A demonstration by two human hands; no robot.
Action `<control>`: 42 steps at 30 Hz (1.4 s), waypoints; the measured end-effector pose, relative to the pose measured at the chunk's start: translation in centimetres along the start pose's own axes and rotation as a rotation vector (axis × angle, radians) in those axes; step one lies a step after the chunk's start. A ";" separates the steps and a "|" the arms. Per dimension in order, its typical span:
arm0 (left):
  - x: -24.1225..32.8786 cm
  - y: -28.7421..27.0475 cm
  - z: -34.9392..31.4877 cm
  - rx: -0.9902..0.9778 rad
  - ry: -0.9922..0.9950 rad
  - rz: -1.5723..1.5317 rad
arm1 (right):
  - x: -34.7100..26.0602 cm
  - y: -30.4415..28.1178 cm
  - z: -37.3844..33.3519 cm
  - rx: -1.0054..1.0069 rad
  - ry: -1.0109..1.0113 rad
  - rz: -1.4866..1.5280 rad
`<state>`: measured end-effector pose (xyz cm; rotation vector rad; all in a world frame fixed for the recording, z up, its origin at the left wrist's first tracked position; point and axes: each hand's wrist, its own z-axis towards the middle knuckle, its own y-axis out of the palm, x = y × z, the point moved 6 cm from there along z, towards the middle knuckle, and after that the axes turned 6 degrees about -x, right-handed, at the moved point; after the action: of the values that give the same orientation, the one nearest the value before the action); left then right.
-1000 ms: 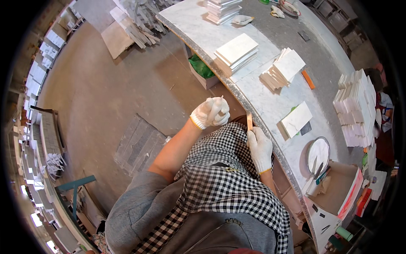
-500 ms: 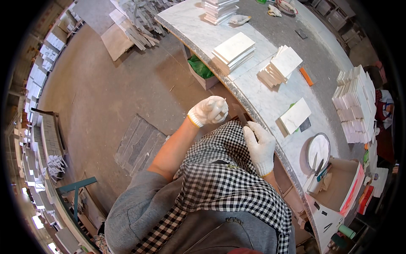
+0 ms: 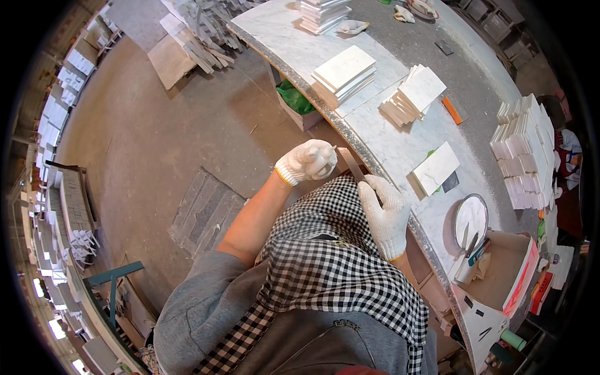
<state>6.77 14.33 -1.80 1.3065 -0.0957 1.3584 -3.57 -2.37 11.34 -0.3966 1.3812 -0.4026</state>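
Both my hands wear white knitted gloves, in front of my black-and-white checked apron (image 3: 337, 269). My left hand (image 3: 307, 162) is raised with its fingers curled closed; what they hold, if anything, I cannot make out. Close by on the right, beside the table edge, my right hand (image 3: 384, 212) is closed round the end of a flat-bladed putty knife (image 3: 352, 164). Its blade points up toward my left hand, and the gloved fingers hide its handle. On the table (image 3: 369, 140), near my right hand, a white marble tile (image 3: 436, 167) lies over a dark grey piece.
Stacks of white tiles (image 3: 345, 67) stand along the table, with a taller stack (image 3: 522, 153) at right. A round bowl (image 3: 470, 219) with tools and an open cardboard box (image 3: 500, 269) sit nearer. An orange block (image 3: 451, 110) lies mid-table. A floor mat (image 3: 206, 209) lies at left.
The putty knife's blade has turned, showing a paler, broader face nearer my left hand. Both hands have shifted only slightly.
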 end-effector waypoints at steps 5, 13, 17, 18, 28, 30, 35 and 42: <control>-0.2 -0.3 -0.2 0.050 -0.023 -0.010 | -0.2 0.0 0.1 0.009 -0.017 -0.025; -0.3 -0.3 -0.3 0.080 -0.078 0.001 | -0.4 -0.1 0.0 0.030 -0.044 -0.073; 0.2 0.2 -0.3 0.155 -0.110 0.084 | -1.3 -0.2 0.0 0.066 -0.095 -0.173; 0.1 0.0 -0.4 0.160 -0.124 0.100 | -1.6 -0.2 0.0 0.050 -0.100 -0.213; 1.3 -0.2 -0.8 0.327 -0.266 0.392 | 1.4 -1.2 1.7 -0.159 0.071 0.094; 1.2 -0.3 -0.9 0.313 -0.298 0.410 | 3.8 -1.2 2.0 -0.296 0.330 0.414; -0.7 -1.5 -1.4 0.195 -0.163 0.210 | 6.2 0.0 1.5 -0.292 0.506 0.798; -0.9 -1.3 -1.0 0.304 -0.211 0.185 | 9.0 3.0 0.4 -0.181 0.667 1.177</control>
<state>6.86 14.86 -3.62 1.7316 -0.1620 1.4248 -1.79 -4.20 2.18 0.4845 2.0357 0.6253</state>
